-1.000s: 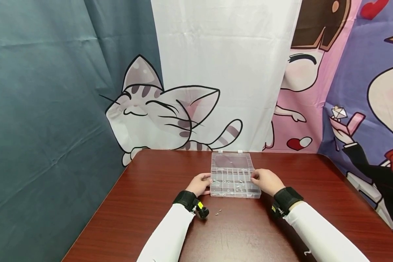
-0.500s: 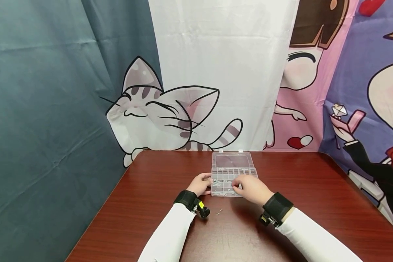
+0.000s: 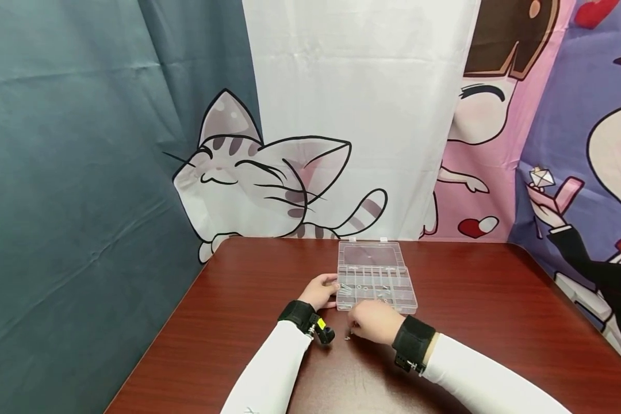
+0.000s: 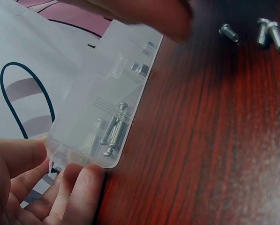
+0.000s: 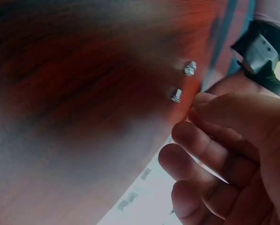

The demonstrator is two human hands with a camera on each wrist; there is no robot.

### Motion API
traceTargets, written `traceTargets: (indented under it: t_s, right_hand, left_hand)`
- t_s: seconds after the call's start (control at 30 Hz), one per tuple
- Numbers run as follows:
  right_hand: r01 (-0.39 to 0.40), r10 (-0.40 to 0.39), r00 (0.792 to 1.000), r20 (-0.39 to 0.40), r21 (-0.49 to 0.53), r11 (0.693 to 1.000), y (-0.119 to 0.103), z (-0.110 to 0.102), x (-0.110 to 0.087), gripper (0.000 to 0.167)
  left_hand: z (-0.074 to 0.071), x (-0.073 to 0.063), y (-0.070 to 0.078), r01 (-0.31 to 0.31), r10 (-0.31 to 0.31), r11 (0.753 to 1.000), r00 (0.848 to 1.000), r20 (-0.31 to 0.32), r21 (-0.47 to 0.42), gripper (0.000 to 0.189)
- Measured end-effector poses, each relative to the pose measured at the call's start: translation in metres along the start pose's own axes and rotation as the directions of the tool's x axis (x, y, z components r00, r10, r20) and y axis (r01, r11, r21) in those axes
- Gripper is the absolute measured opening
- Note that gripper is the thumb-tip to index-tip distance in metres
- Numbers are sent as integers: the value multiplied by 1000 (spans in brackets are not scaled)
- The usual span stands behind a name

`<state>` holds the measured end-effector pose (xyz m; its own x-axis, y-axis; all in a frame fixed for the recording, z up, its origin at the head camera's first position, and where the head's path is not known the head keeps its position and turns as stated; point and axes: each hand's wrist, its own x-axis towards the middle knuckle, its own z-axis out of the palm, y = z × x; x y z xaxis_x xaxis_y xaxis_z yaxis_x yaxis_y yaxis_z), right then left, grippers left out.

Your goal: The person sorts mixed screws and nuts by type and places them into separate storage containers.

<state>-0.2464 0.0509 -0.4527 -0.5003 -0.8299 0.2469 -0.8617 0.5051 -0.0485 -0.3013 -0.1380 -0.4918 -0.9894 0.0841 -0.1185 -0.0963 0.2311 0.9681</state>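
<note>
A clear plastic compartment box [image 3: 401, 280] lies on the table with its lid [image 3: 371, 255] folded back. My left hand [image 3: 319, 291] holds the box at its left side, thumb and fingers around the front corner in the left wrist view. Long bolts [image 4: 114, 131] and several nuts [image 4: 139, 69] show through its front wall. In front of the box, my right hand [image 3: 376, 322] is over the table with loosely bent fingers, and no held item shows. Close by its fingertips lie a short screw [image 4: 229, 33] and two more screws [image 4: 275, 37] side by side.
The brown wooden table [image 3: 269, 264] ends at a back edge just behind the lid. Printed curtains [image 3: 310, 115] hang behind it. Both wrists wear black straps with small cameras, the left camera [image 3: 325, 333] near the loose screws.
My right hand has moved from the box's right side, across its compartments, to the table in front, beside the loose screws. The left hand stays on the box.
</note>
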Motion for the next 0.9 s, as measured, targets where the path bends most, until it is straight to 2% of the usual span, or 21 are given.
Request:
traceTargets:
  t_s: [0.27,0.6,0.83,0.9]
  right_hand:
    - [7,-6,999,43,-36,999,-1,7,0,20]
    - [9,-8,1000,12,-66,998,-1,16,1,28]
    - [25,-27,1000,-15,-137,990,-3,15,-2,30]
    - [24,-26,1000,-13,-123,992,-2,13,-3,29]
  left_hand:
    - [-1,-2,2,-9,9,1000,1000,2,3,43]
    - [-2,-1,1,3,-3,1000,1000,6,2,43]
    - [0,-1,1,-10,9,1000,1000,10,12,43]
    - [1,0,0,-12,12,1000,1000,3,21,43]
